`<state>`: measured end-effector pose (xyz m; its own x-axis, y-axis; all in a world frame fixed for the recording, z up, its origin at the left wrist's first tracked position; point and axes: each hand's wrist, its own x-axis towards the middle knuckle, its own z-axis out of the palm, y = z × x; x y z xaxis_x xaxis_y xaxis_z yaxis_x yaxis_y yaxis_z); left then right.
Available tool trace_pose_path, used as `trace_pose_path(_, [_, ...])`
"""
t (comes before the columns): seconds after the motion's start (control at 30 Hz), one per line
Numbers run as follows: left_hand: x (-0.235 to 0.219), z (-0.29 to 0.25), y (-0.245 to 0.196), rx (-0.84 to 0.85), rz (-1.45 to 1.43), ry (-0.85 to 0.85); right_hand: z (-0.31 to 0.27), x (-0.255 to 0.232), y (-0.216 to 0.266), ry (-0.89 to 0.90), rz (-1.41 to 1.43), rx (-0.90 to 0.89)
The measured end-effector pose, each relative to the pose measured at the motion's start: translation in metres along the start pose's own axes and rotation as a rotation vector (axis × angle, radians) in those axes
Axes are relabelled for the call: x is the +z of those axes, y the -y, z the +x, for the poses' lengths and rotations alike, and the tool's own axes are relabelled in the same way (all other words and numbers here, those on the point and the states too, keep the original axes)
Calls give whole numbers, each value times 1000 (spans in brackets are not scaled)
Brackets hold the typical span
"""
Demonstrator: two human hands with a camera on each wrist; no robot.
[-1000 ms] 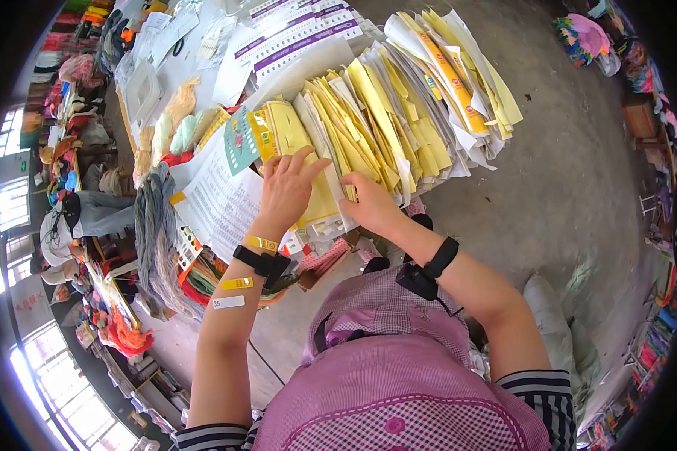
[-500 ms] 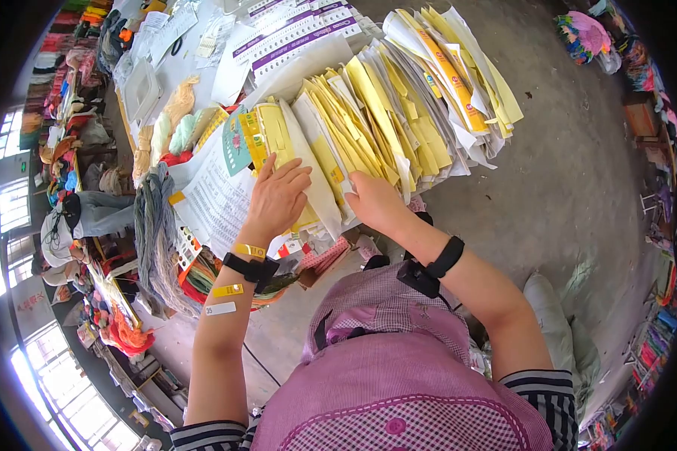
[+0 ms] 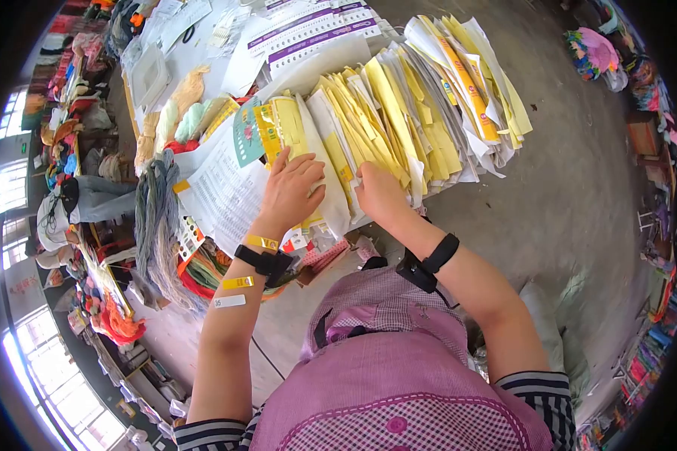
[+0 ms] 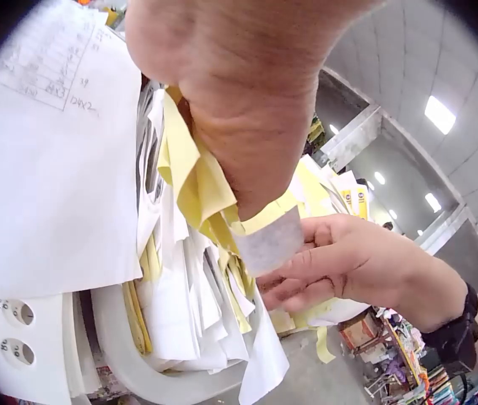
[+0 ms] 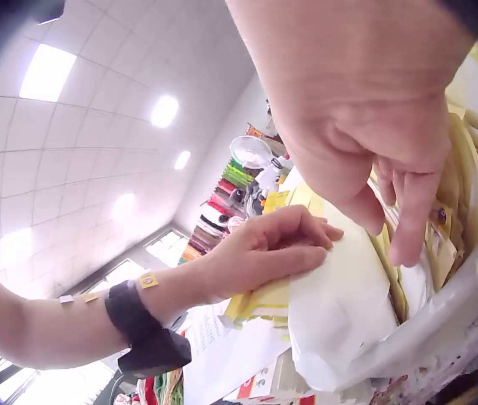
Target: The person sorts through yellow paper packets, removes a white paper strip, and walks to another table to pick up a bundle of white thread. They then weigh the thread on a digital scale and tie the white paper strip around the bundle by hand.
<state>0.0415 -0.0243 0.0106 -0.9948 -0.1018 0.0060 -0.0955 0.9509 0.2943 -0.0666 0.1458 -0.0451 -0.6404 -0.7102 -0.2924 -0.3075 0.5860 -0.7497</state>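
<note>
A tightly packed row of yellow and white paper packets (image 3: 376, 124) stands on edge in a pale container (image 4: 171, 386). At its left end my left hand (image 3: 292, 192) rests on a yellow packet and a white sheet (image 5: 336, 295), its fingers bent loosely. To the right, my right hand (image 3: 381, 194) reaches into the row at the near edge. Its fingers (image 5: 412, 219) point down among the packet edges in the right wrist view. The left wrist view shows the right hand (image 4: 365, 261) beside a white flap (image 4: 271, 243); a firm grip is not visible.
Left of the row lie a printed sheet (image 3: 222, 184), a green card (image 3: 248, 139) and thread skeins (image 3: 154, 218). Purple-striped cards (image 3: 308, 41) and a clear tray (image 3: 150, 75) are farther back. A pink box (image 3: 325, 259) sits below the near edge.
The left hand slid down, then rose slightly, staying on the left-end packets. The right hand shifted right along the row. White and yellow packets between the hands have spread and lean left.
</note>
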Motion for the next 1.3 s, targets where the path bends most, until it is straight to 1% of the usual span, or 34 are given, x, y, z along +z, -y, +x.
trace_pose_path(0.07, [0,0,0,2,-22,-7,2,3,1,-94,-49,-125])
trace_pose_path(0.1, [0,-1,0,-7,-22,-14,5,5,4,-87,-55,-133])
trace_pose_path(0.17, [1,-1,0,-15,-55,-20,18,8,9,-53,-172,-81])
trace_pose_path(0.2, [2,-1,0,-25,-56,-31,25,11,7,-47,-180,-91])
trace_pose_path(0.27, [3,-2,1,-65,-99,-26,37,20,1,-95,-274,-74])
trace_pose_path(0.4, [6,-5,5,-66,-97,-32,29,9,4,-92,-329,-93])
trace_pose_path(0.47, [6,-6,6,-81,-136,-2,21,2,0,-153,-299,-69])
trace_pose_path(0.5, [9,-6,6,-93,-138,-11,18,-2,-4,-146,-306,-80])
trace_pose_path(0.57, [15,-7,3,-89,-157,-154,11,-9,-11,-108,-104,-49])
trace_pose_path(0.6, [15,-6,1,-97,-160,-158,9,-9,-12,-101,-109,-53])
trace_pose_path(0.67, [13,-3,-2,-135,-198,-106,10,-9,-14,-166,-128,-151])
trace_pose_path(0.7, [14,-2,-3,-140,-197,-110,7,-14,-6,-163,-129,-156])
trace_pose_path(0.77, [16,-2,-3,-141,-169,-133,0,-30,17,-230,-53,-71])
trace_pose_path(0.8, [16,-2,-3,-144,-168,-133,1,-29,14,-227,-52,-72])
trace_pose_path(0.87, [17,-1,-4,-153,-185,-127,4,-28,3,-245,-46,-172])
trace_pose_path(0.9, [18,-1,-4,-153,-187,-127,5,-27,1,-244,-47,-171])
trace_pose_path(0.97, [19,-1,-3,-133,-215,-120,8,-24,-1,-158,-61,-218])
trace_pose_path(1.1, [26,0,1,-142,-279,-92,7,-15,3,-148,-68,-239])
trace_pose_path(1.17, [30,1,3,-183,-313,-71,6,-13,5,-23,212,-90])
trace_pose_path(1.3, [37,0,7,-174,-300,-71,4,-15,7,-17,145,-122])
